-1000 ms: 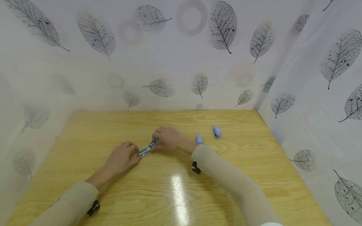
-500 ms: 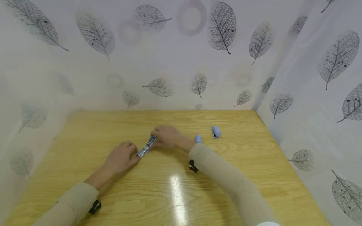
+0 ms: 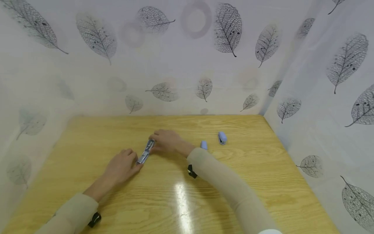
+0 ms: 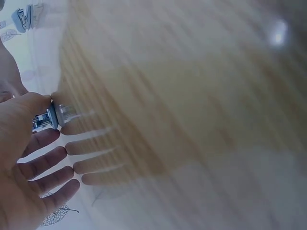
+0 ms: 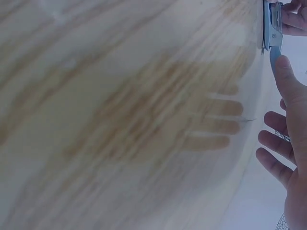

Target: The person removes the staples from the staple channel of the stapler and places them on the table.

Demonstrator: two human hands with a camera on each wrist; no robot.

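A small blue stapler (image 3: 143, 156) lies opened out on the wooden table, its metal inside facing up. My left hand (image 3: 121, 165) pinches its near end between thumb and index finger; in the left wrist view the other fingers spread away from the stapler (image 4: 44, 120). At the far end, my right hand (image 3: 167, 141) pinches the swung-back top part. The right wrist view has the thumb against the blue cover of the stapler (image 5: 273, 28), the other fingers extended loosely.
Another blue stapler (image 3: 222, 138) stands closed at the back right. Nearer my right forearm is a similar blue piece (image 3: 204, 145), partly hidden by the sleeve. A leaf-patterned curtain (image 3: 175, 71) borders the table (image 3: 248, 182) at the back and sides.
The opened stapler has turned to a steeper angle and shifted slightly left, both hands still gripping it. My right hand has moved left with its end.
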